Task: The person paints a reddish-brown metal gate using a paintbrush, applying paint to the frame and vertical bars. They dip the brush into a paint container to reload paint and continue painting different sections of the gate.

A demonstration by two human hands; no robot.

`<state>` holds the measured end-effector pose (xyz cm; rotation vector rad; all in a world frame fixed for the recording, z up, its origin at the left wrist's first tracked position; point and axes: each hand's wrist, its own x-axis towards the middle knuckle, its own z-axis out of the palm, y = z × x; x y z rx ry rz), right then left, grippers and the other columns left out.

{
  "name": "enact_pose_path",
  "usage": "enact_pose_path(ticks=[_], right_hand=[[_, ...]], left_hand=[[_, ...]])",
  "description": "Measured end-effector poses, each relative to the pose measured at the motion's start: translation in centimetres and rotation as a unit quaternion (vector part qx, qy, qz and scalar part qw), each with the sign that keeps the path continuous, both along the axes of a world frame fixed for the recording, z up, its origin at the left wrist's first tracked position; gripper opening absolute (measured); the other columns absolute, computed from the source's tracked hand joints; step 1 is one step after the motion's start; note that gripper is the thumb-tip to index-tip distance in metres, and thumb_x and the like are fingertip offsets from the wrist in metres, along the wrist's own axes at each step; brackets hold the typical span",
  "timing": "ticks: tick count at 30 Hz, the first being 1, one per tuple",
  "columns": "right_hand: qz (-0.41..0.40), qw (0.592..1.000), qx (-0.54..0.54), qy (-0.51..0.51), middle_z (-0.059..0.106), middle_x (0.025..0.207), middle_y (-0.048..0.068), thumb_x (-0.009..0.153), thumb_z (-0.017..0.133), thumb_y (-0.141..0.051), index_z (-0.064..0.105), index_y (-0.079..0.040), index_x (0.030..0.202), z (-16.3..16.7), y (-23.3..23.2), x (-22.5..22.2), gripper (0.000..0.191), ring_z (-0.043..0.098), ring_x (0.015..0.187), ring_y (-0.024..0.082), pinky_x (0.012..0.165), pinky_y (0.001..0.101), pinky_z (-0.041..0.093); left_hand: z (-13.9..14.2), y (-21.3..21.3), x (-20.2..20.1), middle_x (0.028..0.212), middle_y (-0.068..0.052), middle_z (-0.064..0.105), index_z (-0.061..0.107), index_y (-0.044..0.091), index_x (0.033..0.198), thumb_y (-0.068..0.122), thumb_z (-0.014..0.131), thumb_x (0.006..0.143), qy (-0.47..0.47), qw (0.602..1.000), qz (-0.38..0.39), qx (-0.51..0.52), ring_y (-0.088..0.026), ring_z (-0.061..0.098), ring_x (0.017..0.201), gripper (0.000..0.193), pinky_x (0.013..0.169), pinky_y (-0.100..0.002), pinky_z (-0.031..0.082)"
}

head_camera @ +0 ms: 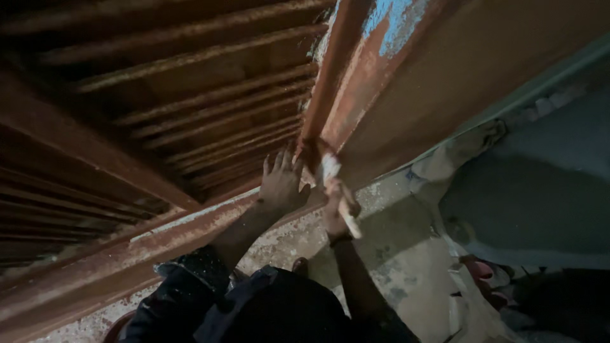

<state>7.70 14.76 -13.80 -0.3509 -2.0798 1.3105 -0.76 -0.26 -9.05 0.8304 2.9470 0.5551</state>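
Paintbrush, clenched in the right hand, meets the rusty metal frame's near corner edge. Just left, the left hand presses flat, fingers spread, on the lower rail; open floor lies right.

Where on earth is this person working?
Probably a building or repair site. The left hand presses on a rusty metal gate frame, the right hand holds a paintbrush, and the concrete floor is paint-spattered.

We cannot tell what lies among the dark slats at the left. The brush tip hides behind the rusty frame post, and the right hand covers part of its handle. The frame runs off the edges.
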Motion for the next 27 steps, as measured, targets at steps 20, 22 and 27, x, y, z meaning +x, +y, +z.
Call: enact_pose_path(ticks=[20,22,27], right_hand=[[-0.004,0.999,0.015,0.038,0.075,0.097,0.009,0.107,0.060,-0.017,0.073,0.000,0.110,-7.6,0.3,-2.1,0.022,0.070,0.085,0.020,0.080,0.0333,0.056],[0.019,0.992,-0.042,0.117,0.075,0.104,0.009,0.110,0.056,-0.022,0.068,0.000,0.117,-5.9,0.1,-1.8,0.026,0.071,0.089,0.019,0.084,0.0327,0.058],[0.054,0.972,-0.193,0.119,0.072,0.113,0.011,0.109,0.056,-0.033,0.062,0.001,0.127,-8.5,-1.5,-0.2,0.039,0.069,0.094,0.018,0.087,0.0326,0.058]], left_hand=[[-4.6,-0.1,0.0,0.163,-0.026,0.023,0.031,0.008,0.156,0.040,0.066,0.085,-0.084,0.995,-0.041,-0.045,-0.043,0.018,0.153,0.085,0.120,-0.068,0.016],[-4.5,-0.1,0.0,0.165,-0.025,0.018,0.031,0.006,0.154,0.041,0.066,0.085,-0.071,0.996,-0.044,-0.043,-0.042,0.017,0.153,0.085,0.119,-0.068,0.015],[-5.0,-0.3,-0.1,0.165,-0.024,0.016,0.031,0.006,0.154,0.041,0.067,0.085,-0.094,0.993,-0.055,-0.053,-0.042,0.015,0.153,0.086,0.119,-0.069,0.014]])
